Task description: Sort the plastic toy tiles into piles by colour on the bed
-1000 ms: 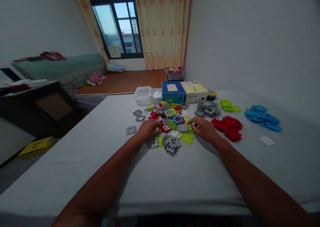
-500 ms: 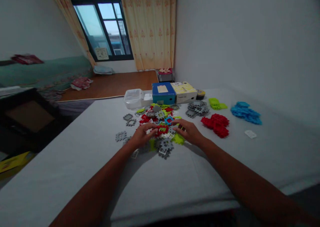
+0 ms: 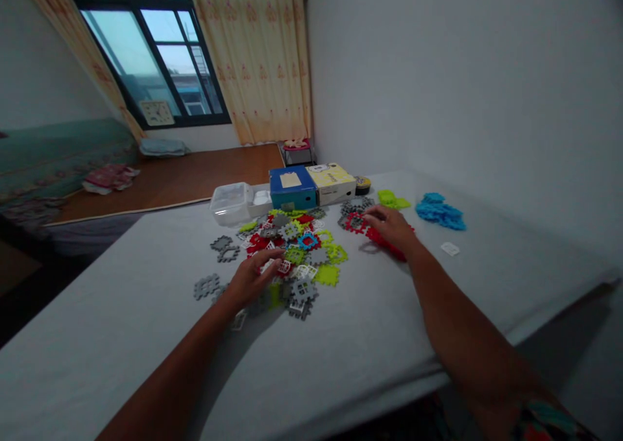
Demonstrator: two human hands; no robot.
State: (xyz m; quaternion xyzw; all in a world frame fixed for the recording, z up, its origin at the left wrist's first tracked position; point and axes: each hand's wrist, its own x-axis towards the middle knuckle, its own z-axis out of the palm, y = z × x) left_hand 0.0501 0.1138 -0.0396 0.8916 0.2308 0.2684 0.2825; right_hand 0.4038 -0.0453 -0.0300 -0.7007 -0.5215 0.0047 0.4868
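One clear tub (image 3: 228, 202), contents unclear; right hand (image 3: 392, 228) pinches red tile (image 3: 355, 222).

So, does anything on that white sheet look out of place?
Only mildly: a few grey plastic toothed tiles lie loose left of the mixed-colour tile heap, far from the grey tile pile. A small white piece sits alone near the blue tile pile.

5 tile piles (image 3: 311, 256), 2 boxes (image 3: 291, 190), 1 tub (image 3: 230, 202)

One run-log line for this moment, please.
left hand: on mixed tile pile | right hand: over red tile pile, red tile at fingertips
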